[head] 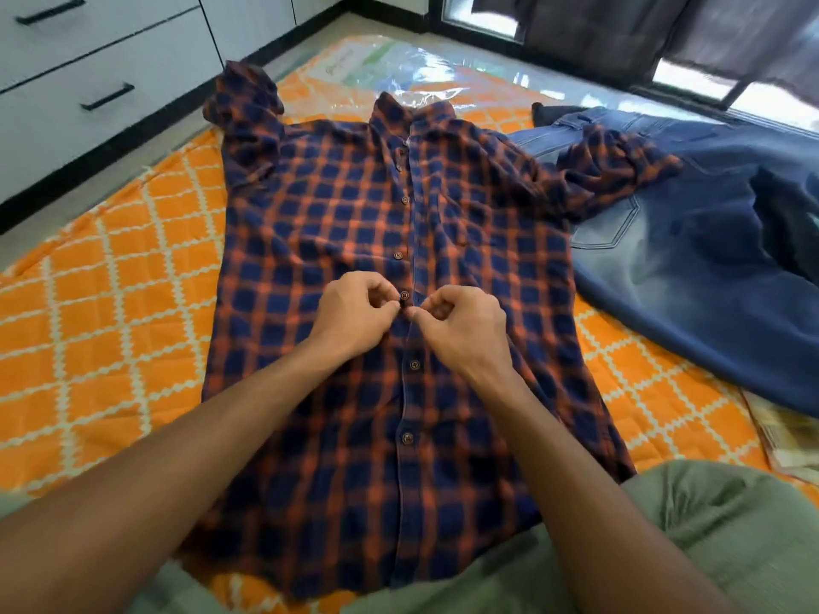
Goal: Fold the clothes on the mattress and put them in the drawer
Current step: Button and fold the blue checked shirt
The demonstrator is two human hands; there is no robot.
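Both hands are pinching the placket of the plaid shirt [354, 241], left hand [354, 316] and right hand [461, 334] fingers curled beside a button [404, 296]. It's lying flat on the mattress [111, 277] under them. I'd be keeping the edges lined up while buttoning, jeans [709, 259] waiting off right.

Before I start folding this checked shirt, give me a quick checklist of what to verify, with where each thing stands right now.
1. Checked shirt lies front up and spread on the mattress: ok.
2. Front buttoned: not ok; left hand and right hand both pinch the placket at a middle button.
3. Sleeves laid out flat: not ok; both are bunched, and the right-side sleeve lies over the jeans.
4. Collar flat: cannot tell.
5. Room to fold: ok on the left side, crowded by the jeans on the right.
6. Drawer open to take clothes: not ok, both drawers in view are shut.
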